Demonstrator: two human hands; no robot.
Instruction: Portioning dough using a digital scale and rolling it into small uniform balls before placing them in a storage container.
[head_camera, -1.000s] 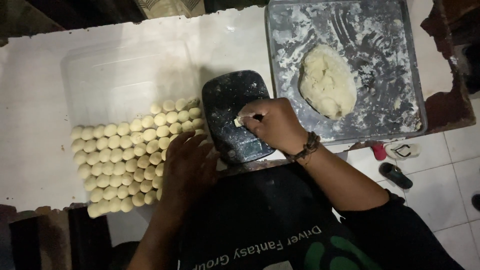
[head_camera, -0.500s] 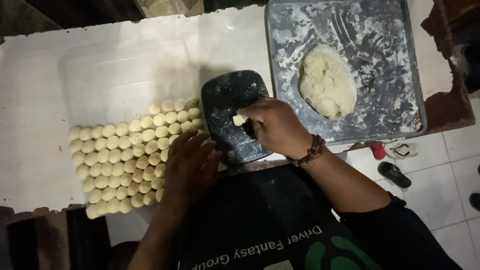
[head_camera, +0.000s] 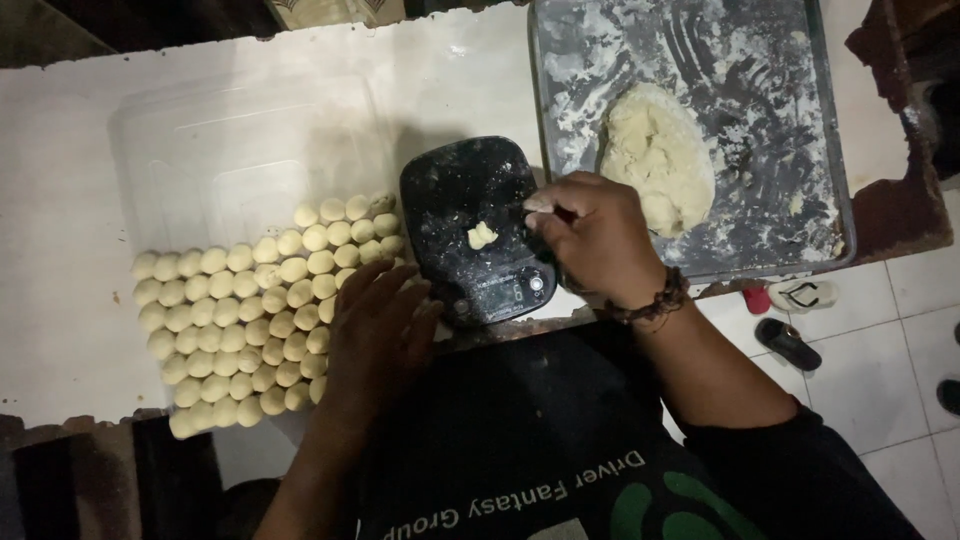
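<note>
A small black kitchen scale (head_camera: 450, 190) dusted with flour stands on the white table, and a small piece of dough (head_camera: 482, 236) lies on its platform. My right hand (head_camera: 595, 240) hovers at the scale's right edge with its fingers curled shut; nothing shows in them and they are off the piece. My left hand (head_camera: 375, 325) lies flat with spread fingers, just left of the scale's front corner. It rests beside the rows of several small dough balls (head_camera: 240, 300). A large lump of dough (head_camera: 655, 155) sits on a floured metal tray (head_camera: 740, 60).
A clear plastic lid (head_camera: 230, 150) lies behind the dough balls on the white table (head_camera: 70, 140). The table's front edge runs close to my body. On the tiled floor to the right lie sandals (head_camera: 790, 345).
My right hand has drawn back to the right off the scale, leaving the small dough piece on the platform. My left hand has barely moved.
</note>
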